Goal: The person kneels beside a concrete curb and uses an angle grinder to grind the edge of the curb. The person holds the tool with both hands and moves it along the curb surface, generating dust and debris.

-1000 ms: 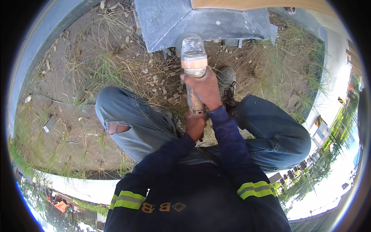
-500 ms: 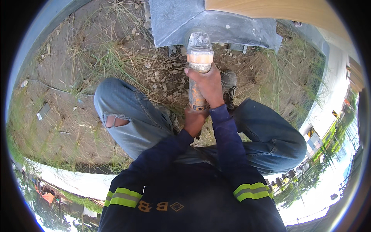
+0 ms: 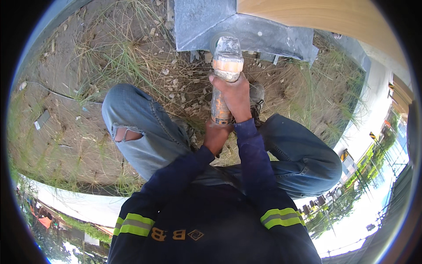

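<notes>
I hold a dusty, orange-marked angle grinder (image 3: 222,105) pointing away from me. My right hand (image 3: 236,97) is closed round its body just behind the head, thumb across the top. Farther back, my left hand (image 3: 216,134) wraps the rear end, its fingers mostly hidden beneath. The round disc (image 3: 215,42) shows partly beside the grinder's head. It rests on or just above the grey stone slab (image 3: 272,37), near the slab's front edge; I cannot tell whether it touches. A pale mitred seam runs across the slab just left of the disc.
A curved tan panel (image 3: 316,15) rises over the slab's far right. My bent knees in jeans (image 3: 136,119) flank the grinder. Dry grass (image 3: 118,57), stone chips and bare soil surround me. A thin cable (image 3: 61,93) lies at left, near a small grey offcut (image 3: 42,119).
The grinder's rear end and my left hand have shifted slightly left, while the head stays near the same slab edge. Both hands keep their hold. The whole view has shifted a little.
</notes>
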Demonstrator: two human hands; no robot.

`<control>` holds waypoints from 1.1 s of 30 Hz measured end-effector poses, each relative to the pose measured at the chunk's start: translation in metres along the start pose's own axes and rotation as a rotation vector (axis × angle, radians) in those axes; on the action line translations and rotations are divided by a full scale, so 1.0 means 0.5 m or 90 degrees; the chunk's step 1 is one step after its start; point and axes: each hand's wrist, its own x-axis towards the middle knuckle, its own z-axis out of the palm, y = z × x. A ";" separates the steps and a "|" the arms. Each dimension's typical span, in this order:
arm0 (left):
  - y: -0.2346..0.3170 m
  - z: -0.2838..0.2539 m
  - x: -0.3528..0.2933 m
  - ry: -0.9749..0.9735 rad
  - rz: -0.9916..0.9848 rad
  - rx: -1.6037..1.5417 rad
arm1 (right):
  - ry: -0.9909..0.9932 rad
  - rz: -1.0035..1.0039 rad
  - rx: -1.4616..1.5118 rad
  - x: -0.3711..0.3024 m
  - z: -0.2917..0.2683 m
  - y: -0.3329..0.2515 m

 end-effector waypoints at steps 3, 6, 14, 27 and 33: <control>0.015 0.003 -0.008 -0.023 -0.027 0.064 | 0.023 0.014 0.011 -0.012 -0.012 -0.015; 0.006 0.009 0.016 -0.044 -0.033 0.088 | 0.025 0.005 0.018 0.010 -0.031 -0.019; 0.013 -0.007 0.007 -0.032 -0.039 0.027 | 0.002 -0.007 -0.015 0.003 0.000 -0.006; 0.007 -0.015 0.017 -0.033 -0.021 0.040 | -0.003 -0.016 0.030 0.013 0.004 -0.015; 0.017 -0.002 0.037 -0.072 -0.081 0.117 | 0.031 -0.018 0.032 0.021 -0.023 -0.029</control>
